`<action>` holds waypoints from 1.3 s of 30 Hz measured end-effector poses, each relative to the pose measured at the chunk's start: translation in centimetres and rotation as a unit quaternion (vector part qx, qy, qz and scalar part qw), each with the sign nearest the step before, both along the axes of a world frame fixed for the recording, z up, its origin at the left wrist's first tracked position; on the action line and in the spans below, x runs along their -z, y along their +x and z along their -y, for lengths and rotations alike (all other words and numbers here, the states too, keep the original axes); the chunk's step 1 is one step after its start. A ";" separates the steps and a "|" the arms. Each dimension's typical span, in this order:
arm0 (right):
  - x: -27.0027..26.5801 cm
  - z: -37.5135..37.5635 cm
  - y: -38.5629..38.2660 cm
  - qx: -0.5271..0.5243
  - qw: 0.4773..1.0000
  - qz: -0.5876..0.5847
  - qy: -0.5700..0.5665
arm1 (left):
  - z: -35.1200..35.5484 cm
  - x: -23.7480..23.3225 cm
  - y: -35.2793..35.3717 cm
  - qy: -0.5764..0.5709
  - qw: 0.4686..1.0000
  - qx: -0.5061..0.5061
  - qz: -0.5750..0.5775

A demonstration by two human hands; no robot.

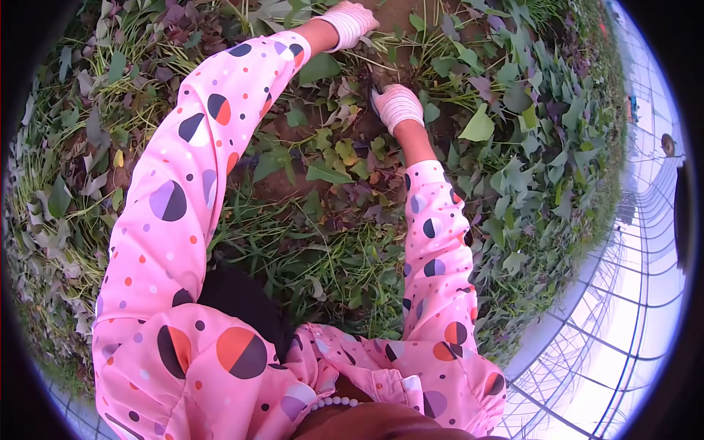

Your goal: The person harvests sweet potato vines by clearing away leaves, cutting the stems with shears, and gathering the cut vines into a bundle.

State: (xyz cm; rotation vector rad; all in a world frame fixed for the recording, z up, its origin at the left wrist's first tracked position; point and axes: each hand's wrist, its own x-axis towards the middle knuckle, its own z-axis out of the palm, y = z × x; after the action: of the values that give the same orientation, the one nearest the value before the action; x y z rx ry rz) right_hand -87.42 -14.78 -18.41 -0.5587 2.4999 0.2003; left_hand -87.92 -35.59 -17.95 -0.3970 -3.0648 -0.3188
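My left hand [352,23], in a pale striped glove, is at the top of the head view with its fingers curled over low vines. What they hold, if anything, is hidden. Thin vine stems [378,64] run just below it, over bare brown soil [394,15]. Lower and to the right is my right hand [398,106], gloved the same way and closed. A dark, curved tool [375,103] sticks out along its left side, most of it covered by the fingers. Green leaves [478,125] lie close on the right of this hand.
Leafy vines [513,183] with green and purplish leaves spread on both sides. Grass [330,257] grows between my arms, nearer my body. A dark strip [249,159] lies partly under the leaves. On the right stands a pale wall with a dark grid [609,323].
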 end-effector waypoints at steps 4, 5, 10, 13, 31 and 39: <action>-0.4 -3.6 1.0 0.121 0.992 -0.031 -0.029 | 1.7 0.8 0.3 0.104 0.987 -0.104 0.062; -0.2 -4.9 0.2 0.128 0.991 -0.038 -0.010 | 1.9 2.3 0.0 0.105 0.987 -0.102 0.063; 1.3 -11.6 -2.3 0.201 0.979 -0.031 0.023 | 5.9 7.8 -2.2 -0.076 0.985 -0.145 -0.054; 1.9 -12.9 -2.1 0.184 0.983 0.001 0.022 | 5.5 7.8 -1.0 0.041 0.956 -0.268 -0.108; 0.2 -9.1 -7.7 0.052 0.994 -0.023 0.096 | 1.6 6.7 4.0 -0.217 0.976 0.001 0.008; -0.9 -7.9 -7.9 0.527 0.670 0.095 -0.515 | 1.1 3.3 4.4 -0.175 0.981 -0.033 0.075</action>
State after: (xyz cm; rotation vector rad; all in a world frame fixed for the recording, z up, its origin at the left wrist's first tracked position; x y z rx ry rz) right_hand -95.30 -6.89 -17.50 0.5565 2.0759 -1.6651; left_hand -83.54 -36.71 -21.22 -0.2899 -3.2748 0.2070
